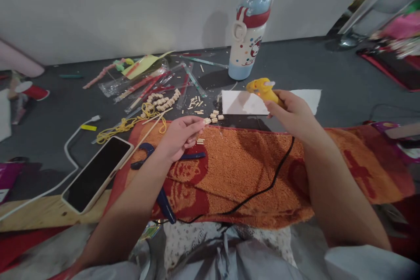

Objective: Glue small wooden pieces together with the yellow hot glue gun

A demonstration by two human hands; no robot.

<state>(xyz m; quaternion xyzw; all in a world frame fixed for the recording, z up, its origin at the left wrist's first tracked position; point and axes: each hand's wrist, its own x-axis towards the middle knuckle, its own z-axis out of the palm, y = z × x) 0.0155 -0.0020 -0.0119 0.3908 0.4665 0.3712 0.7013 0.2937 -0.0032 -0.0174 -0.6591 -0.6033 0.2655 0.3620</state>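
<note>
Left hand (179, 139): thumb and fingers pinched on small wooden piece (207, 121), held at fingertips near far edge of orange towel (236, 153), beside loose wooden pieces (214, 120). Right hand (293, 111): gripping yellow glue gun (263, 89) by handle, above white paper (239, 104). Bottle (246, 50) upright behind; "CUTE" legible, contents hidden. Clear plastic wrapper (111, 89) at left, red sticks (148, 92) among plastic.

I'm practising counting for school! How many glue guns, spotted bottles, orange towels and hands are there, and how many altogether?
Yellow glue gun: 1
Spotted bottle: 1
Orange towel: 1
Hands: 2 (left hand, right hand)
Total: 5
</note>
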